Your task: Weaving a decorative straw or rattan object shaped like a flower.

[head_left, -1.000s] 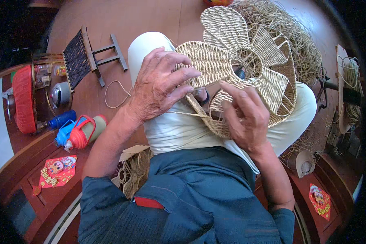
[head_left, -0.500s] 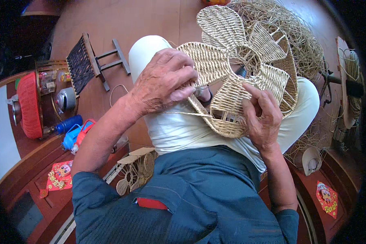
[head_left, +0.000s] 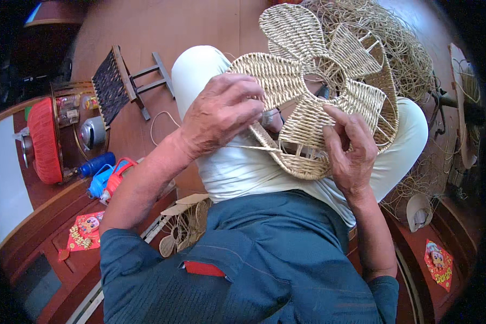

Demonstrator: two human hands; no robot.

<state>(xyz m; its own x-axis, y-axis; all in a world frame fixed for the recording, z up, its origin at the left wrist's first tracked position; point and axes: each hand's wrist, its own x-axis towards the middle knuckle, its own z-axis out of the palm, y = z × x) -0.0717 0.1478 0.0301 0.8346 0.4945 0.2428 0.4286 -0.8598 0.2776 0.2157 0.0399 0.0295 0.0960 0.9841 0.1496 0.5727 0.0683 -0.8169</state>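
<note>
A flower-shaped straw basket (head_left: 278,81) lies tilted across my lap, its woven petals set round a ring with an open centre. My left hand (head_left: 221,110) closes at the edge of the left petal and the rim; its fingertips are partly hidden. Below it, a loose straw strand (head_left: 248,147) runs to the near rim. My right hand (head_left: 351,146) grips the near right side of the basket, thumb and fingers bent over a lower petal. White uprights show between that petal and the rim.
Beyond the basket lies a big tangled heap of straw cord (head_left: 389,43). A small folding stool (head_left: 113,86) stands left, near a red-covered round item (head_left: 44,140), a blue bottle (head_left: 97,163) and a red-handled jug (head_left: 116,181). Another woven piece (head_left: 186,224) sits by my left side.
The left hand has shifted slightly right and down, near the petal's edge. My right hand stays on the basket with little change. The whole view has shifted slightly.
</note>
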